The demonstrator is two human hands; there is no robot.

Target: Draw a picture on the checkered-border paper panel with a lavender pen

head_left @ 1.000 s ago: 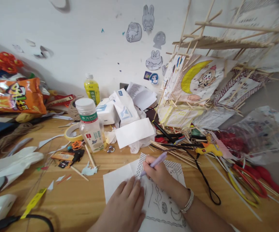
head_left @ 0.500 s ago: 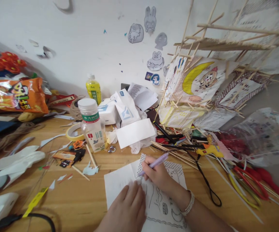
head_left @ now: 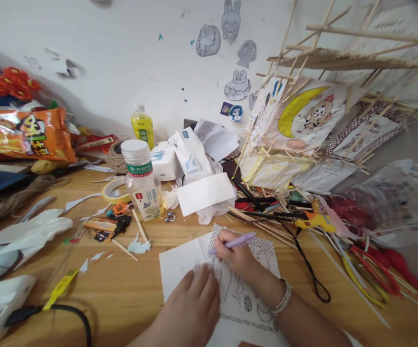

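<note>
One worktop (head_left: 122,299) is spreading across the lower view; a stick-built frame (head_left: 349,59) is standing at two o'clock. One drawn sheet (head_left: 239,299) is lying near five o'clock — under two hands. The left hand (head_left: 192,301), at six, is resting flat, fingers close together, holding nothing. The right hand's (head_left: 235,255) fingers are gripping one purple pen (head_left: 243,239) — tip pointing toward nine o'clock.

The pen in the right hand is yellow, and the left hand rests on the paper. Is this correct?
The colour is wrong: the head view shows a purple pen. The right hand does hold it, and the left hand rests on the paper.
</note>
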